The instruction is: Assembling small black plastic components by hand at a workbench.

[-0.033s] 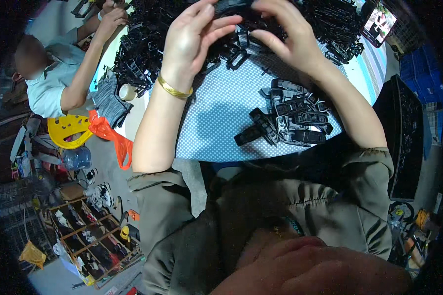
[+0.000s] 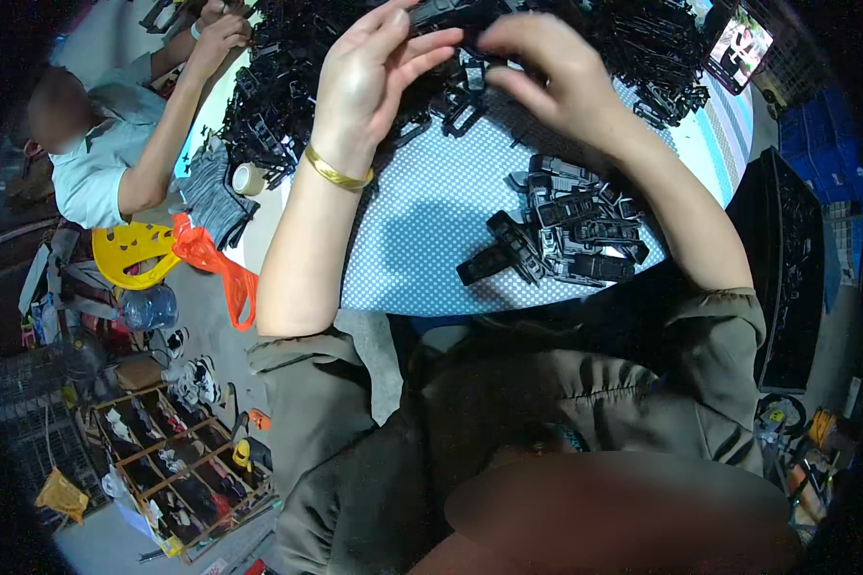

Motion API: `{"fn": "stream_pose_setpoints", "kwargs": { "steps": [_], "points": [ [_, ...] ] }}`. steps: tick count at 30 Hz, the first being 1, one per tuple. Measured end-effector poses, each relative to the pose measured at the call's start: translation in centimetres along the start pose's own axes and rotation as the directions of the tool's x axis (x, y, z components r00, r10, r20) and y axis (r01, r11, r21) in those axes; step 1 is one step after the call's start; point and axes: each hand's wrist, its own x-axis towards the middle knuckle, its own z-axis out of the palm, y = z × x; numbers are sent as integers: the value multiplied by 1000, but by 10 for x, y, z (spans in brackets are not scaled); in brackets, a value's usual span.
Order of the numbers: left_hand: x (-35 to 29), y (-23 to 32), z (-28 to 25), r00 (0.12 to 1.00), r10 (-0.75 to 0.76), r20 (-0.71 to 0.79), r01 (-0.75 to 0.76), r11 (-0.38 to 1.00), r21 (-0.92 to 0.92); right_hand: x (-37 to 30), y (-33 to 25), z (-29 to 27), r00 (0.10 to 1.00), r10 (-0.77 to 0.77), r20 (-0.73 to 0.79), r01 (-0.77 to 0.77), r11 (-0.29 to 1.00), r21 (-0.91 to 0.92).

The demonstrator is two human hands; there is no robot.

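Note:
At the top edge, a black plastic part (image 2: 443, 13) lies between my hands. My left hand (image 2: 362, 81), with a gold bangle on its wrist, pinches its left end between thumb and forefinger; the other fingers stretch out beneath. My right hand (image 2: 561, 81) is a little to the right of the part, blurred by motion, its thumb and fingers apart with a gap between them. Below my right hand, a small pile of black buckle-like parts (image 2: 575, 220) sits on the dotted cloth (image 2: 412, 240). A loose black part (image 2: 465, 115) lies beneath the hands.
A large heap of black parts (image 2: 278, 67) spreads over the far table. At the left, another person (image 2: 115, 144) sits at the table near a tape roll (image 2: 249, 179) and grey cloth (image 2: 216, 196). A phone (image 2: 738, 48) stands far right. A yellow stool (image 2: 129, 257) is at lower left.
My right hand has drawn slightly away from the black plastic part and its fingers have curled a little. My left hand has hardly moved.

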Motion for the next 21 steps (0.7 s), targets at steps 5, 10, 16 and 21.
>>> {"fn": "stream_pose_setpoints", "kwargs": {
  "steps": [5,10,16,21],
  "points": [
    [7,-8,-18,997,-7,75,2,998,70,-8,-6,16,851,-202,484,232,973,-1],
    [5,-13,-11,999,-11,45,6,994,105,-5,0,8,876,-187,444,204,979,12],
    [-2,-18,-2,992,-116,40,106,972,208,3,4,-10,998,69,11,-67,985,-156],
    [-6,-25,5,939,-296,174,296,955,29,3,11,-11,965,-211,155,248,929,-276]
  ]
}}
